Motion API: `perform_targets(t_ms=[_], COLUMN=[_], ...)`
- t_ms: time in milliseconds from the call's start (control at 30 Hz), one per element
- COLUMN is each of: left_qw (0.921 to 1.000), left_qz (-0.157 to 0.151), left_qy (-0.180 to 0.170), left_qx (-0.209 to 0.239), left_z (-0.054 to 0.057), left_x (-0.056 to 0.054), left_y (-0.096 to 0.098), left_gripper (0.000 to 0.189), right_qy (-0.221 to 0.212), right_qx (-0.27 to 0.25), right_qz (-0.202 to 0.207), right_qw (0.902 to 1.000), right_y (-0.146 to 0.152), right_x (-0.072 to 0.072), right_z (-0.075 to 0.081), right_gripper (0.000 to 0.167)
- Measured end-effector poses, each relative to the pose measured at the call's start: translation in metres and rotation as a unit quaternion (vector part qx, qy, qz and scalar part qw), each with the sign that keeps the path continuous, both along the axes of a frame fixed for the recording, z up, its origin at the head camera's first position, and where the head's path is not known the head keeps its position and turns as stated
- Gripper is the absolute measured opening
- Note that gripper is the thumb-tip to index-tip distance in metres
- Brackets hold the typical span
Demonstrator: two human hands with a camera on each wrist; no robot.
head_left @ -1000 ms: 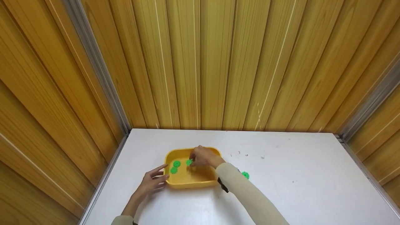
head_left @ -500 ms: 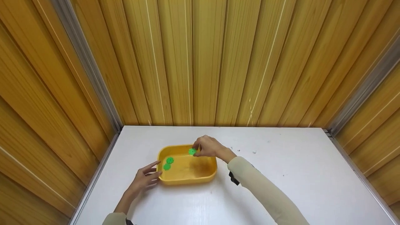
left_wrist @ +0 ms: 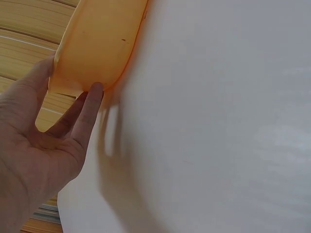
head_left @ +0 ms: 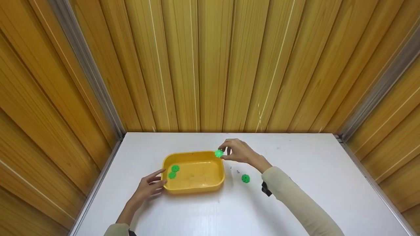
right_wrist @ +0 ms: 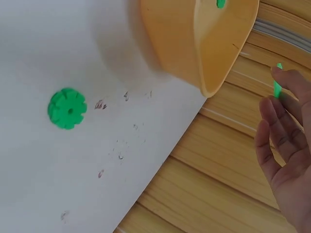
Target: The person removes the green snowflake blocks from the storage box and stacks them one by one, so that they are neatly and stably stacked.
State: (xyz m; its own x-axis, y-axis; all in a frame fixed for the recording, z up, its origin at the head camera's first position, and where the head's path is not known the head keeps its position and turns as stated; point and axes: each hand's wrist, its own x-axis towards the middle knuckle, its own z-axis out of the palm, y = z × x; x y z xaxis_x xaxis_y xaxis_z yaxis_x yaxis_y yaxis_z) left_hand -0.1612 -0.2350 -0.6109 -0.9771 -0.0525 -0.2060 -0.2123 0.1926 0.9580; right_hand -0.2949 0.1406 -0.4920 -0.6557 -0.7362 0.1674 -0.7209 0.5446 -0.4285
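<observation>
My right hand [head_left: 239, 151] pinches a green notched plastic disc [head_left: 219, 153] above the far right corner of a yellow tray [head_left: 193, 190]. Edge-on in the right wrist view, the pinched disc [right_wrist: 277, 81] sits between thumb and fingertips. At the tray's left end, my left hand [head_left: 146, 188] touches the wall and rim with mostly straight fingers; the left wrist view shows a fingertip [left_wrist: 97, 88] against the tray's outer wall. Inside the tray at the left lie two more green discs, one farther back [head_left: 175, 168] and one nearer [head_left: 172, 175].
Right of the tray, a thick green notched piece [right_wrist: 68, 108], perhaps stacked discs, lies on the white table [head_left: 295, 183]. Dark scuff marks [right_wrist: 100, 104] dot the tabletop near it. Wood-patterned panels [head_left: 213, 65] rise behind and at both sides.
My right hand has lifted the disc from the tray floor and carried it rightward to the far right corner. The thick green piece on the table shows again. My left hand stays at the tray.
</observation>
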Motion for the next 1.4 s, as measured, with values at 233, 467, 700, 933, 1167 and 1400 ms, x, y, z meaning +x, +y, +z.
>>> perform_targets(t_ms=[233,467,700,933,1167,1400], left_qw=[1.0,1.0,1.0,0.9999,0.9999,0.9997], left_qz=[-0.002,0.004,0.004,-0.009,0.011,0.021], left_qy=[0.002,0.0,-0.002,0.004,-0.003,-0.01], left_qx=[-0.002,0.001,0.003,0.011,0.006,0.008], left_z=[0.004,0.005,0.004,0.0,0.0,0.0], left_x=[-0.002,-0.002,-0.001,0.0,0.001,0.003], left_y=[-0.003,-0.006,-0.007,-0.008,-0.007,-0.006], left_gripper=[0.06,0.059,0.06,0.063,0.06,0.06], right_qy=[0.024,0.012,0.005,-0.018,-0.034,-0.052], right_qx=[0.005,0.013,0.012,0.01,0.023,0.022], right_qz=[-0.033,-0.052,-0.057,-0.056,-0.072,-0.076], right_qw=[0.9992,0.9985,0.9983,0.9982,0.9966,0.9955], right_y=[0.036,0.056,0.065,0.073,0.08,0.087], right_x=[0.003,0.011,0.015,0.017,0.02,0.024], right_z=[0.004,-0.005,-0.016,-0.029,-0.042,-0.06], right_gripper=[0.027,0.028,0.026,0.027,0.027,0.027])
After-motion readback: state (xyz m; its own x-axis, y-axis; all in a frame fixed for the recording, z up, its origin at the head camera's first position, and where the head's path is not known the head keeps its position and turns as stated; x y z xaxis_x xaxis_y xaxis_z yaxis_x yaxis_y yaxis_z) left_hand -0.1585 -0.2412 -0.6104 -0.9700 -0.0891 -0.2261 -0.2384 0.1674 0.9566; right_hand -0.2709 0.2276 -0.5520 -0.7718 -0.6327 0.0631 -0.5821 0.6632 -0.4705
